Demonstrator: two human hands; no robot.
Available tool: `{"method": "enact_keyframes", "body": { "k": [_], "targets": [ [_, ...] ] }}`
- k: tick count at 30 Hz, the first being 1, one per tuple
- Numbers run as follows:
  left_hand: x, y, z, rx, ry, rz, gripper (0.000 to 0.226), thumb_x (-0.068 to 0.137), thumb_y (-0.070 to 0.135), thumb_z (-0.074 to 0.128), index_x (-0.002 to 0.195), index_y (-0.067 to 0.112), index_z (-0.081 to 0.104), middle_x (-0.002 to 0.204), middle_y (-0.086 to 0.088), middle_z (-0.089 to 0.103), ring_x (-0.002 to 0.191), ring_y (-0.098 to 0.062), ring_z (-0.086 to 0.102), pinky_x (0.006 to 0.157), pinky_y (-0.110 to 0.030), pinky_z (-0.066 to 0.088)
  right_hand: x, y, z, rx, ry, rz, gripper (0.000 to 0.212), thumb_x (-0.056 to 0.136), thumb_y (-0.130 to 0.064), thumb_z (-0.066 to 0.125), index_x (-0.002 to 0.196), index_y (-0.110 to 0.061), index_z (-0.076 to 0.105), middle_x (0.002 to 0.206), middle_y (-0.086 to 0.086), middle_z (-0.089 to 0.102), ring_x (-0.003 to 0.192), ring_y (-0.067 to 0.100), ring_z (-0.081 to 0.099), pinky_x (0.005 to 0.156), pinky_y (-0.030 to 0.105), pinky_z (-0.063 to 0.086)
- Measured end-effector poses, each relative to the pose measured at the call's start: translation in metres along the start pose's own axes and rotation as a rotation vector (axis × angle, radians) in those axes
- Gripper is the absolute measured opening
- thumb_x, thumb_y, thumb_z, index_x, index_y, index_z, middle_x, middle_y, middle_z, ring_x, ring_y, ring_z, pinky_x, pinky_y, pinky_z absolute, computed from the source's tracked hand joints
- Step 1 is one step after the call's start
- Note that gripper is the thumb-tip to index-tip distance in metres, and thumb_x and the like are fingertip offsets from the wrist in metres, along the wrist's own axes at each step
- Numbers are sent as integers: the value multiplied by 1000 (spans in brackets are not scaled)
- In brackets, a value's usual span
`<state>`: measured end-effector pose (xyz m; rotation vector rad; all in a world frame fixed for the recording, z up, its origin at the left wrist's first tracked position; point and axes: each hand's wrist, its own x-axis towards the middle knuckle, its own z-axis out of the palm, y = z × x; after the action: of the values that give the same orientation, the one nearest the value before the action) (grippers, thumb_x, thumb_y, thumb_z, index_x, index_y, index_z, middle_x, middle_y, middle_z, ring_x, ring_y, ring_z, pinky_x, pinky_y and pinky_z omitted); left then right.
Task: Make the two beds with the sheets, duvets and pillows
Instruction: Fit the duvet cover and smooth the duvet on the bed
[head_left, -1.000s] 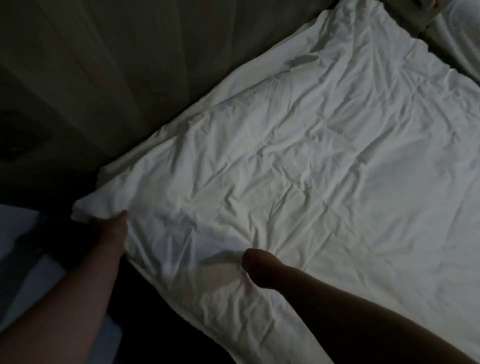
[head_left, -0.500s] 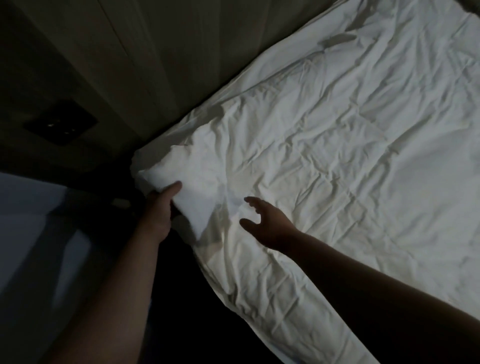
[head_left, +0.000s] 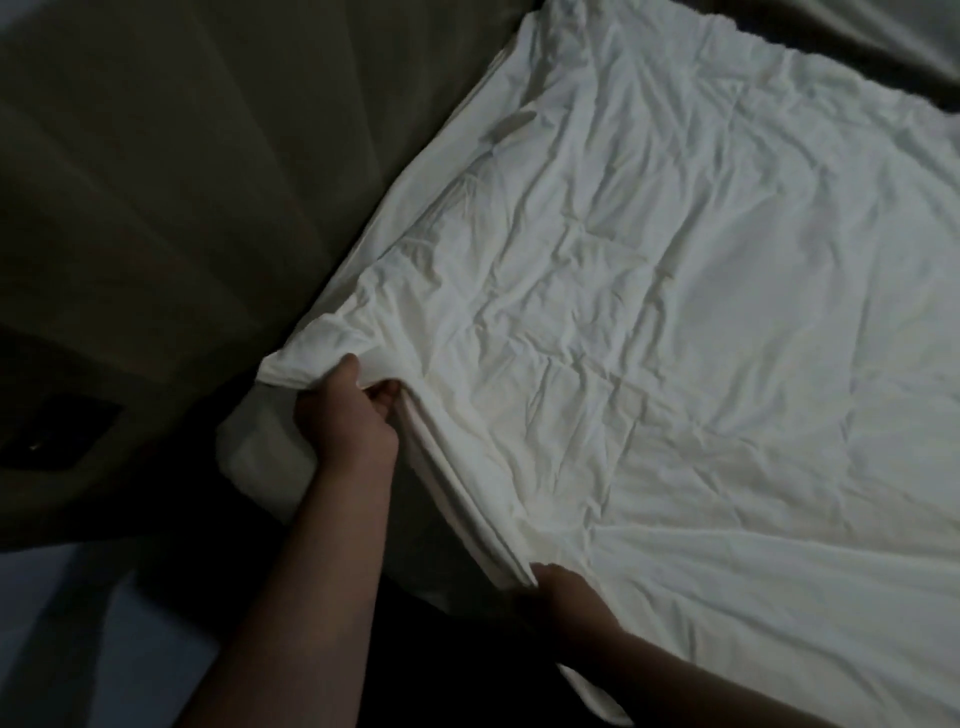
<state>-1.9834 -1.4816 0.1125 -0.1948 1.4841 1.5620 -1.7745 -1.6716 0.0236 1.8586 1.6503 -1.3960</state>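
Duvet (head_left: 649, 364), white and creased, lies spread over one bed, its near corner by the panelled wall (head_left: 182, 182). The left hand (head_left: 345, 415) grips that corner and the right hand (head_left: 566, 587) pinches the folded edge. Spreading seems nearly done. No pillows show, and the second bed likely remains.

Dim room; panelled wall (head_left: 182, 182) left, dark wall plate (head_left: 57, 431), pale floor (head_left: 78, 649).

The panelled wall (head_left: 182, 182) crowds the left edge of the duvet (head_left: 675, 364); the floor (head_left: 78, 634) nearby lies free.
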Motion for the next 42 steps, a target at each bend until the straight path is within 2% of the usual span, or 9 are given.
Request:
{"method": "enact_keyframes", "body": {
  "k": [4, 10, 15, 18, 22, 27, 33, 39, 42],
  "targets": [
    [1, -16, 56, 10, -64, 7, 40, 87, 4, 59, 127, 8, 57, 115, -13, 64, 92, -26, 67, 62, -29, 57, -5, 43, -37, 149, 196, 77, 2, 98, -33, 54, 99, -34, 55, 108, 3, 70, 106, 24, 65, 86, 30, 44],
    [44, -24, 146, 95, -94, 83, 52, 84, 4, 59, 134, 6, 42, 126, -22, 54, 84, -29, 67, 56, -30, 58, 18, 71, -152, 223, 596, 143, 30, 103, -43, 41, 89, -19, 54, 91, 10, 66, 92, 33, 62, 68, 35, 40],
    [63, -32, 231, 68, -187, 148, 47, 91, 7, 61, 133, 6, 40, 123, -22, 53, 89, -30, 65, 59, -39, 60, 58, 83, -257, 110, 819, 112, 28, 102, -38, 42, 92, -21, 61, 94, 13, 67, 92, 34, 62, 69, 35, 39],
    [69, -57, 243, 747, -397, 351, 43, 90, 32, 60, 124, 5, 54, 127, -27, 57, 93, -32, 62, 83, -48, 54, 80, 94, -281, 7, 972, 91, 23, 98, -31, 47, 96, -20, 68, 91, 10, 63, 88, 36, 59, 68, 35, 35],
    [60, -125, 195, 1612, -750, 604, 48, 92, 30, 66, 134, 8, 55, 145, -15, 49, 133, -31, 45, 108, -36, 33, 97, 125, -239, 61, 869, 106, 38, 98, -33, 49, 131, -15, 57, 125, 15, 60, 112, 37, 56, 93, 41, 44],
    [68, -214, 137, 2169, -1107, 610, 73, 92, 47, 61, 153, 19, 32, 164, -8, 15, 150, -27, 15, 120, -35, 17, 89, 205, -173, 64, 644, 248, 53, 94, -31, 47, 145, -16, 46, 149, 14, 43, 139, 33, 39, 113, 43, 31],
    [22, -314, 128, 2275, -1355, 864, 105, 63, 80, 23, 149, 23, 41, 159, -10, 29, 145, -33, 29, 111, -48, 30, 52, 318, -146, 143, 606, 528, 55, 96, -29, 39, 150, -20, 35, 157, 10, 31, 145, 26, 27, 117, 39, 22],
    [-64, -424, 142, 2174, -1705, 1047, 98, 67, 76, 30, 142, 17, 52, 151, -14, 42, 138, -37, 43, 107, -55, 37, -1, 443, -114, 225, 575, 741, 63, 94, -47, 14, 149, -23, 32, 158, 7, 29, 146, 24, 25, 117, 49, 20],
    [-116, -473, 144, 2184, -1871, 1054, 105, 63, 81, 19, 152, 28, 34, 162, -3, 23, 149, -25, 21, 119, -45, 17, -26, 505, -94, 219, 583, 767, 57, 97, -46, 24, 149, -24, 30, 159, 7, 27, 146, 26, 23, 117, 53, 19]
  ]
}}
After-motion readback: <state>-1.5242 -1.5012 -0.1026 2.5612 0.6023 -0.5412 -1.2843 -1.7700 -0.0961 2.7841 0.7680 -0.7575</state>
